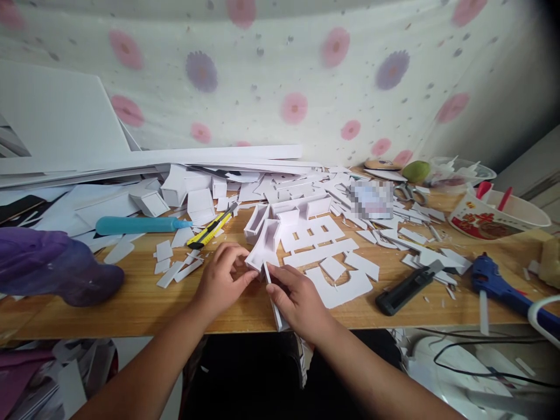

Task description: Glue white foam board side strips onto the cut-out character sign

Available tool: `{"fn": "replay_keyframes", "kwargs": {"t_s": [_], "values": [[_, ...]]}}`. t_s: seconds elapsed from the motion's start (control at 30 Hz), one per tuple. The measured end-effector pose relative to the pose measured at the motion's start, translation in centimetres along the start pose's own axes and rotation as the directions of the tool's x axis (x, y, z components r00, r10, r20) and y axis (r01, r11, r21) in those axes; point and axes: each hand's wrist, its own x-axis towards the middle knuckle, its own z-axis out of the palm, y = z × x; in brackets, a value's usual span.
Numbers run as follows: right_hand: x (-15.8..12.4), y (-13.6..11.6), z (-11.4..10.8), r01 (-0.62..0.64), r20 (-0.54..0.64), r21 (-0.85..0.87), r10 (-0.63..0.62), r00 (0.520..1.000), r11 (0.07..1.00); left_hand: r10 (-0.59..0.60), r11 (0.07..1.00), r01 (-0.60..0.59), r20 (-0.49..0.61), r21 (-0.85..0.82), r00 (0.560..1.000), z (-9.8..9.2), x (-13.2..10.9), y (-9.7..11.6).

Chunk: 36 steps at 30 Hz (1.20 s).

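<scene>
Near the table's front edge, my left hand (222, 277) pinches the lower left corner of a small white foam-board model (264, 246) with upright walls and a curved side. My right hand (300, 298) grips a narrow white foam-board strip (275, 308), whose upper end meets the model's near corner; whether they are joined I cannot tell. Flat cut pieces lie to the right: one with square window holes (310, 232), a long strip (321, 252) and a piece with a curved cut-out (350, 290). A yellow utility knife (213, 226) rests beyond my left hand.
On the right lie a black utility knife (406, 289), a blue glue gun (492, 279), scissors (410, 192) and a paper food tub (490, 214). To the left are a teal tube (137, 225) and a purple object (52, 265). White offcuts (289, 185) and large boards (61, 111) fill the back.
</scene>
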Motion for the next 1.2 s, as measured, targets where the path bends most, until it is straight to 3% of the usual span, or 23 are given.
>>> {"fn": "replay_keyframes", "kwargs": {"t_s": [0.1, 0.33, 0.63, 1.2], "values": [[0.0, 0.0, 0.0, 0.005, 0.000, 0.005, -0.005, 1.000, 1.000, 0.117, 0.990, -0.112, -0.052, 0.086, 0.992, 0.1, -0.4, 0.0], [0.0, 0.1, -0.1, 0.012, 0.001, 0.000, -0.012, 1.000, 1.000, 0.273, 0.942, -0.264, -0.013, 0.208, 0.962, 0.3, -0.8, 1.1], [0.0, -0.1, -0.1, 0.001, 0.009, -0.007, -0.001, 1.000, 1.000, 0.190, 0.956, -0.164, -0.089, 0.241, 0.978, 0.8, -2.2, 2.4], [-0.1, 0.0, -0.1, 0.016, -0.004, -0.034, -0.016, 1.000, 0.999, 0.254, 0.940, -0.228, -0.072, 0.253, 0.965, 0.8, -2.3, 2.7]]}}
